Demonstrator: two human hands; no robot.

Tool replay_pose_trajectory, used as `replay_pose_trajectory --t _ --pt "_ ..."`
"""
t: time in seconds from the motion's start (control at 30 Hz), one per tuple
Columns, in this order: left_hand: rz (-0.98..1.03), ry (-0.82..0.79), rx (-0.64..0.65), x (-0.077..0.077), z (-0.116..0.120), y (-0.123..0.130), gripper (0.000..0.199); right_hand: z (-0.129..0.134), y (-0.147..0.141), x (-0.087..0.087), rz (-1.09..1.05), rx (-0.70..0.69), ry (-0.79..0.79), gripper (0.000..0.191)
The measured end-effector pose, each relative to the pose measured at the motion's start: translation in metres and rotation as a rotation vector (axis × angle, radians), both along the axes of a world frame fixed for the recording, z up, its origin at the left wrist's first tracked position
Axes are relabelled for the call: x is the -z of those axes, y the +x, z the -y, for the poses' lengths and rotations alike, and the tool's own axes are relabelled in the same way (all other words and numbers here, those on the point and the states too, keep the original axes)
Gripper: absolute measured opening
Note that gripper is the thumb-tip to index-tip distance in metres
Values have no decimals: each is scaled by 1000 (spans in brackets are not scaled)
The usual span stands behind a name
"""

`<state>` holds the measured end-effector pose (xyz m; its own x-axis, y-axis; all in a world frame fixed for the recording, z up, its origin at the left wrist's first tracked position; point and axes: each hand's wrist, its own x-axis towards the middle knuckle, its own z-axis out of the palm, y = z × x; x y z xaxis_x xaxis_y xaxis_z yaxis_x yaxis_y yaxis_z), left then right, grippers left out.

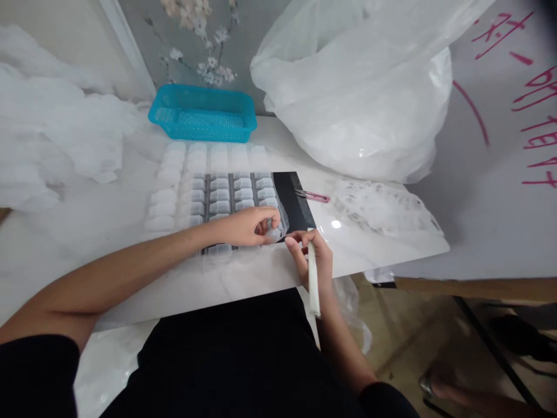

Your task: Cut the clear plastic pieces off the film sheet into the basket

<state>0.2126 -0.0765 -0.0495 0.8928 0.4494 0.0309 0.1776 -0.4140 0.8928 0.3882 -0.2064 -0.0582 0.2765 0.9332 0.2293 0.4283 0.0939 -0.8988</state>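
Observation:
My left hand (pixel 256 225) is curled, thumb and fingertips coming together over the near right corner of a moulded plastic tray (pixel 220 194). Whatever its fingers pinch, if anything, is too small to make out. Beside it, my right hand (pixel 319 255) is closed around a long, pale, flat strip (pixel 313 278) that hangs down past the table edge. Its thumb and forefinger point toward the left hand. The tray has rows of whitish raised pockets. Part of it lies over a black sheet (pixel 290 194), with a loose clear film edge near my left fingertips.
Small pink-handled thread snips (pixel 315 197) lie beyond my right hand. A heap of clear plastic scraps (pixel 383 209) is on the right. At the back are a blue basket (pixel 200 130) and a big white plastic bag (pixel 361 110); white material (pixel 52 116) is piled left.

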Motion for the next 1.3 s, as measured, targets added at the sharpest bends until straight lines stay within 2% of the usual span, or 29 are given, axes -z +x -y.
replay_pose_trajectory --t 0.1,0.23,0.3,0.43,0.53,0.63,0.7,0.93,1.03,1.17,1.3 --pt "12 36 -14 0 1 0 19 -8 -6 2 137 1 51 34" --pt "67 120 -25 -2 4 0 20 -10 -2 6 244 -123 -112 23" --pt "78 128 -53 -2 5 0 21 -9 1 7 219 -153 -170 21" --pt "65 136 -52 -2 7 -1 17 -7 -2 7 25 -155 -133 26" --pt "44 152 -48 -1 8 0 14 -7 -5 7 -14 -97 -115 29" --pt "12 124 -101 -1 8 0 19 -7 -4 7 76 15 -63 30" --pt "9 83 -122 0 8 0 25 -8 -3 8 124 30 -17 30" --pt "47 27 -124 2 5 -1 32 -12 0 6 246 -198 174 28" --pt "60 4 -126 4 4 -1 33 -14 3 4 272 -312 187 28" --pt "105 -41 -107 9 2 -1 30 -18 10 8 346 -343 146 26" --pt "63 -45 -102 12 0 -1 36 -19 13 16 395 -362 132 24"
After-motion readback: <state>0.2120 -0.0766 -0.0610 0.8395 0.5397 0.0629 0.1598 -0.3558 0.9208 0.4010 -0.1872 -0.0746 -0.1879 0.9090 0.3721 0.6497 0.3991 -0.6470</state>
